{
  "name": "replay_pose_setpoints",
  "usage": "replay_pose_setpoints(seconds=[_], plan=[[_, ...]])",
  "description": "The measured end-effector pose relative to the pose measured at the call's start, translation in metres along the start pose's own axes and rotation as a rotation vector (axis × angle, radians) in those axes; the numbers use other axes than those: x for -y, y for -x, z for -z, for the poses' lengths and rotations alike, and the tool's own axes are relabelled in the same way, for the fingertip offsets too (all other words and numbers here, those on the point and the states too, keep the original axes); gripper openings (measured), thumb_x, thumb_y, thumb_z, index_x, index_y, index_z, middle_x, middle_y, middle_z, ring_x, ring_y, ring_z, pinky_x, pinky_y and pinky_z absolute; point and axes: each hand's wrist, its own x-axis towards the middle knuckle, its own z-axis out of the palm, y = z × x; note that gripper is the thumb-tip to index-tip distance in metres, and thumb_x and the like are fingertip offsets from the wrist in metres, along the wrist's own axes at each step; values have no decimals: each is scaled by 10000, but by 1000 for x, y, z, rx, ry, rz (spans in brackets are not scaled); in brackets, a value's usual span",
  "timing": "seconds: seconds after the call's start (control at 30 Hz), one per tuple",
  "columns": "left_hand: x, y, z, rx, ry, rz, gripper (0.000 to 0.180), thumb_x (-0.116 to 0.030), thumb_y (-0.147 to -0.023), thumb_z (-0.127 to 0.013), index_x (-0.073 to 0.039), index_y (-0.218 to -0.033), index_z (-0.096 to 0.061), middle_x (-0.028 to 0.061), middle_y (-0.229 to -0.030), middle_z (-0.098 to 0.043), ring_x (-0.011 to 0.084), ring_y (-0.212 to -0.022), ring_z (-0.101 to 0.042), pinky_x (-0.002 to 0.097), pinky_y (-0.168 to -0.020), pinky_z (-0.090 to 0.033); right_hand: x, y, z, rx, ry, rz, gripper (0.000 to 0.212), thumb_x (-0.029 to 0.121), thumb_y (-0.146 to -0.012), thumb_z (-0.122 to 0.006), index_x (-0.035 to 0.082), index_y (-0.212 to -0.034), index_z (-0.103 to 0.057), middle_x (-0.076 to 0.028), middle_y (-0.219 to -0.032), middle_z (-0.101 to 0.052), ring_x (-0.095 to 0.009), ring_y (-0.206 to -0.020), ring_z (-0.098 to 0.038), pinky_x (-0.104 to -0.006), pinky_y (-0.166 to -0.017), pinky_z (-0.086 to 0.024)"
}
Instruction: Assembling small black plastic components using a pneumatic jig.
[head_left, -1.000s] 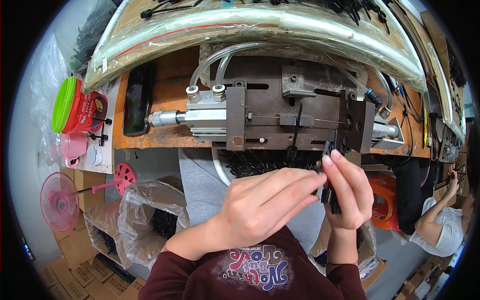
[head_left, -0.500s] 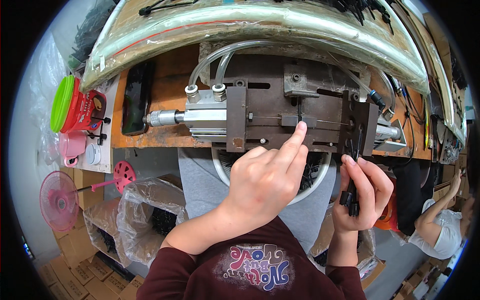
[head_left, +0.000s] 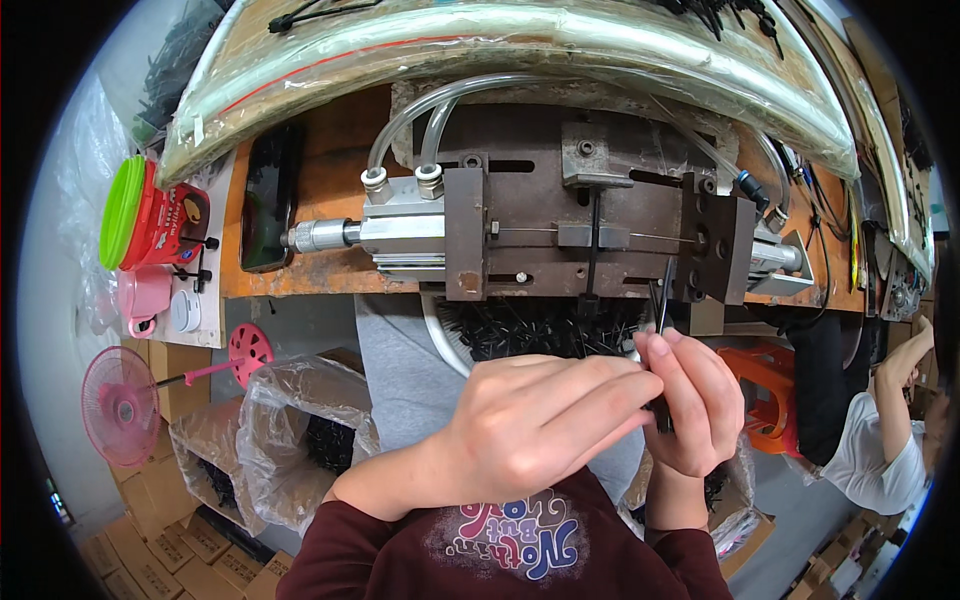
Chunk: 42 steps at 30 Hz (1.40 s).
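Observation:
My right hand pinches a few thin black plastic rods, their tips pointing up in front of the fixture. My left hand has come across to it, fingers together, with fingertips at the lower part of that bunch; what they grip is hidden. Another black rod lies across the small grey block of the metal fixture. Its thicker end hangs over the front edge, and neither hand touches it. A thin metal pin runs into the block from each side.
Pneumatic cylinders with clear hoses flank the fixture. Below the bench edge sits a white-rimmed tub of black pieces. A phone, a red bucket and a pink fan stand left. Another person is at right.
My left hand has left the block and moved right and down to my right hand. My right hand has shifted slightly left. The rod on the block now shows fully.

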Motion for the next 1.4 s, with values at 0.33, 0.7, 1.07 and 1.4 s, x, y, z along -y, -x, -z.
replay_pose_setpoints(seconds=[0.33,0.7,1.07,1.4], plan=[[31,8,-10,-51,-483,-23,293,-68,-665,-783,-16,-942,-704,123,-1173,-680,212,-776,-691,281,-669,-550,-4,6,2,-72,-29,-283,304,-165,-764,-671,-40,-1041,-676,-180,-1093,-669,-280,-964,-682,-334,-819,-565],[26,-2,-12,24,-612,35,262,-79,-688,-782,-20,-932,-708,118,-1181,-680,172,-635,-657,273,-582,-516,-8,10,10,-114,-290,-321,664,441,-892,-658,-83,-1266,-499,-262,-1262,-517,-369,-1106,-622,-449,-992,-471],[30,6,-8,-80,-320,48,273,-21,-691,-790,6,-947,-702,160,-1209,-655,190,-743,-693,278,-676,-553,-6,-11,-4,125,-219,-279,290,-45,-671,-798,-27,-931,-671,-201,-1155,-650,-295,-955,-671,-355,-780,-569],[13,33,28,-153,247,336,294,177,-695,-727,102,-972,-667,192,-1089,-602,293,-915,-701,340,-784,-625,-4,-27,-26,333,54,-26,195,39,-708,-658,-7,-896,-640,-177,-1175,-670,-148,-585,-600,-269,-579,-483]])
